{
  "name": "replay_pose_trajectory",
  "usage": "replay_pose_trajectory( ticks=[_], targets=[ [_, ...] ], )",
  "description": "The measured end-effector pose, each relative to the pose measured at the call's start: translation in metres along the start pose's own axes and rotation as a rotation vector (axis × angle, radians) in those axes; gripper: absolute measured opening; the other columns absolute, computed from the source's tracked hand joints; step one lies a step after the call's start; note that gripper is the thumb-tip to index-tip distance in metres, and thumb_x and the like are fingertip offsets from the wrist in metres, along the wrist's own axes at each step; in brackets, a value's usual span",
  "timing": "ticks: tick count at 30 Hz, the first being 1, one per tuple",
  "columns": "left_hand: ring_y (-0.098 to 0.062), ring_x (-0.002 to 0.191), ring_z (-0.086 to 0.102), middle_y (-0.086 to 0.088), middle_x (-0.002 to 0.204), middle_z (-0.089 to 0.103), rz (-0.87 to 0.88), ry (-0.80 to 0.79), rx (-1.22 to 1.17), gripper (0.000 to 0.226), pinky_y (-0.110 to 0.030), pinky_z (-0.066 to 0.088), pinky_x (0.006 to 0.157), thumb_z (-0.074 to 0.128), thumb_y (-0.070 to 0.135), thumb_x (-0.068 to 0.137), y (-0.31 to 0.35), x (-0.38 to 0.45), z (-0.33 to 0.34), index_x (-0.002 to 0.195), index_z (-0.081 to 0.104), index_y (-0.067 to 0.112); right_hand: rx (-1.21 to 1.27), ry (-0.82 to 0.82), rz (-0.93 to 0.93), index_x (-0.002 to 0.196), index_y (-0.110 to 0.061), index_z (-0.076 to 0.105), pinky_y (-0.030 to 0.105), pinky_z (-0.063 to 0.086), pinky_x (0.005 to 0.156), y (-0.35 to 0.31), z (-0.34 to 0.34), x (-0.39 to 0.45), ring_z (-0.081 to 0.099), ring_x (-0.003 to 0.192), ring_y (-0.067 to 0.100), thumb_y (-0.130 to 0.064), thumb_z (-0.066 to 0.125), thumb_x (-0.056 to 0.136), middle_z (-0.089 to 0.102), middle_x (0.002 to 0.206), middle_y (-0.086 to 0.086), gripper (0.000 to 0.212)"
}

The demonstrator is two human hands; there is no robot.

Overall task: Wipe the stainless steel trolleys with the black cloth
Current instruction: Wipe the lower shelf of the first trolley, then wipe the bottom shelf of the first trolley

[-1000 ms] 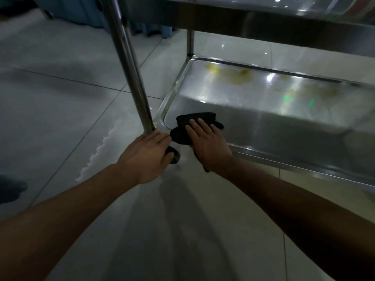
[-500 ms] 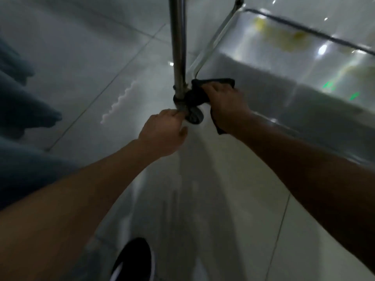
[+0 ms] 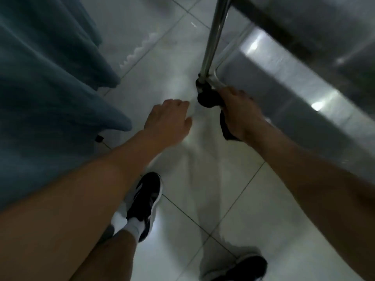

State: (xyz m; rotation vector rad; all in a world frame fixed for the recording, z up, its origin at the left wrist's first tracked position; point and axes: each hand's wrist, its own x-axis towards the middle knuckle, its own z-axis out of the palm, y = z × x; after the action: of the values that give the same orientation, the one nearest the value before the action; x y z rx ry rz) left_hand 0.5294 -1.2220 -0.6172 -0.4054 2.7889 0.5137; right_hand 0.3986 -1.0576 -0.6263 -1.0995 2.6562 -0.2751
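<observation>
The stainless steel trolley's lower shelf (image 3: 284,82) fills the upper right, with its upright leg (image 3: 213,37) running down to a black caster wheel (image 3: 206,98). My right hand (image 3: 241,112) grips the black cloth (image 3: 226,128) at the shelf's near corner, right beside the wheel; part of the cloth hangs below the hand. My left hand (image 3: 168,118) hovers over the floor, left of the wheel, touching nothing, fingers loosely curled. The frame is motion-blurred.
Blue-grey fabric (image 3: 46,82) hangs along the left side. My two dark shoes (image 3: 146,201) (image 3: 243,268) stand on the pale tiled floor (image 3: 203,179) below the hands. The trolley's upper shelf (image 3: 314,23) overhangs at top right.
The view has tilted down and back, bringing my feet into sight. My left hand has come off the trolley leg and moved left. My right hand stays with the cloth at the corner.
</observation>
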Motion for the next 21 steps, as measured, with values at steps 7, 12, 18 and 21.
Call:
replay_pose_trajectory(
  ticks=[7,12,18,21],
  targets=[
    [-0.026,0.135,0.039,-0.006,0.148,0.043,-0.196,-0.021,-0.162,0.050,-0.039,0.032,0.108,0.039,0.039,0.102,0.033,-0.066,-0.142,0.145,0.039,0.015,0.189,0.004,-0.049,0.139,-0.015,0.056,0.046,0.050,0.093,-0.071,-0.131,-0.032,0.060,0.112,0.038,0.003,0.050,0.090,0.062,0.128,0.015,0.052],
    [-0.025,0.134,0.042,-0.007,0.148,0.046,-0.233,0.104,-0.273,0.051,-0.044,0.037,0.110,0.046,0.037,0.100,0.053,-0.117,-0.258,0.146,0.041,0.014,0.225,-0.151,-0.024,0.135,-0.019,0.052,0.046,0.050,0.088,-0.124,-0.237,-0.037,0.057,0.109,0.034,-0.005,0.047,0.098,0.058,0.128,0.011,0.040],
    [-0.021,0.137,0.034,-0.002,0.145,0.044,-0.189,0.181,-0.134,0.051,-0.040,0.028,0.111,0.046,0.036,0.099,0.061,-0.179,-0.368,0.146,0.038,0.018,0.178,-0.132,-0.150,0.139,-0.018,0.051,0.050,0.050,0.090,-0.192,-0.349,-0.027,0.057,0.111,0.034,-0.006,0.051,0.097,0.058,0.132,0.010,0.044],
    [-0.023,0.140,0.032,-0.004,0.147,0.044,-0.245,0.195,-0.135,0.050,-0.042,0.028,0.110,0.046,0.036,0.099,0.040,-0.187,-0.417,0.145,0.039,0.019,0.163,-0.120,-0.191,0.138,-0.017,0.051,0.051,0.049,0.091,-0.221,-0.396,-0.009,0.056,0.110,0.034,-0.007,0.049,0.099,0.058,0.132,0.009,0.040]
  ],
)
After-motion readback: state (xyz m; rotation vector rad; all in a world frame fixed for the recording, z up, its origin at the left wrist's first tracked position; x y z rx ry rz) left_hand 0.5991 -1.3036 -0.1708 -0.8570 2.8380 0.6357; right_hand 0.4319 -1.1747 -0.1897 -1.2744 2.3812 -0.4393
